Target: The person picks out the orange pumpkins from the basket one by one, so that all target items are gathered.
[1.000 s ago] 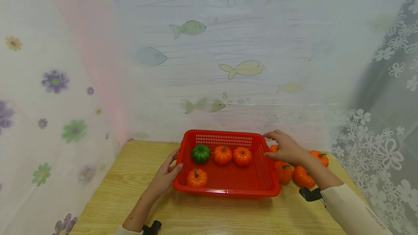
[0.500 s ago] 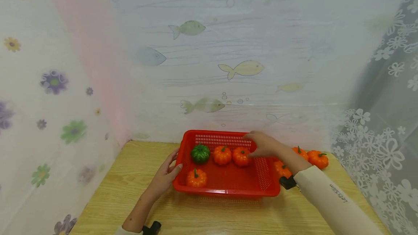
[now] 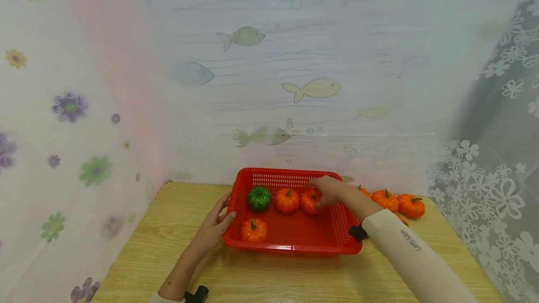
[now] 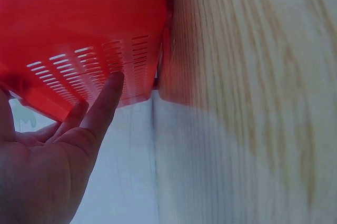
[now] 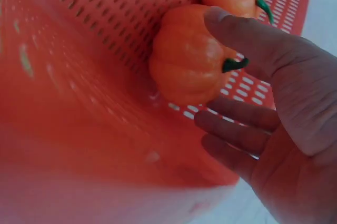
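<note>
My left hand (image 3: pixel 212 226) holds the left end of a red plastic basket (image 3: pixel 294 248), thumb at the rim. In the left wrist view, its fingers (image 4: pixel 102 105) lie against the slotted outer wall. My right hand (image 3: pixel 334 191) reaches over the basket's right side to the rightmost orange pumpkin (image 3: pixel 309 201) inside. The right wrist view has the thumb overlapping that pumpkin (image 5: pixel 184 58), with the other fingers spread loosely beside it. Another orange pumpkin (image 3: pixel 287 201) and a green pumpkin (image 3: pixel 258 199) share the back row; one more orange pumpkin (image 3: pixel 254 230) sits front left.
Right of the basket, several orange pumpkins (image 3: pixel 411 205) lie on the wooden table (image 3: pixel 181 214), some partly hidden behind my right arm. A fish-patterned curtain (image 3: pixel 261 83) hangs along the back, and flowered curtains stand at both sides.
My right hand has moved left from the basket's right rim to the rightmost pumpkin inside. The left hand, the basket and its pumpkins have stayed in place.
</note>
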Available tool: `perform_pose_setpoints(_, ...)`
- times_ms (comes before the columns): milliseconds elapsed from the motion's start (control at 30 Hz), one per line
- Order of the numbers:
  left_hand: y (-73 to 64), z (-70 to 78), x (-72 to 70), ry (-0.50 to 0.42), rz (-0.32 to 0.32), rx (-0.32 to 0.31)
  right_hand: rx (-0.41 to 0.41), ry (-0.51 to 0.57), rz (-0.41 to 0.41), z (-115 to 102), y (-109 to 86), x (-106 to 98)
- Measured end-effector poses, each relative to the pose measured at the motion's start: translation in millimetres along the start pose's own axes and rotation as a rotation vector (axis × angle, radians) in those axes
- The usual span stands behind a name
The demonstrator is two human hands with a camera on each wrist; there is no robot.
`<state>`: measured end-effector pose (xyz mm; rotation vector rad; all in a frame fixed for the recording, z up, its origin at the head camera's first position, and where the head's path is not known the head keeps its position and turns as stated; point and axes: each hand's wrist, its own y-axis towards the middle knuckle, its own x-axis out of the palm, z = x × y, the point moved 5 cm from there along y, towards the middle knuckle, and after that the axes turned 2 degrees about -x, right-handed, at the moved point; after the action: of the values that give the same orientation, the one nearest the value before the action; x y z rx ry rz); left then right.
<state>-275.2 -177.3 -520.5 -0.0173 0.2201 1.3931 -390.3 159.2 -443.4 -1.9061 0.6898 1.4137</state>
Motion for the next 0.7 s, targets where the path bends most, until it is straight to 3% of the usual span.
perform_pose_setpoints(467, -0.1, 2.1, 0.7, -0.012, -0.014, 0.004, 0.030, -0.008, -0.024, -1.3, 2.6, 5.9)
perform_pose_setpoints(700, -1.1, 2.0, 0.5, -0.014, -0.015, 0.003, 0.014, 0.021, 0.048, 8.2, -1.7, -0.6)
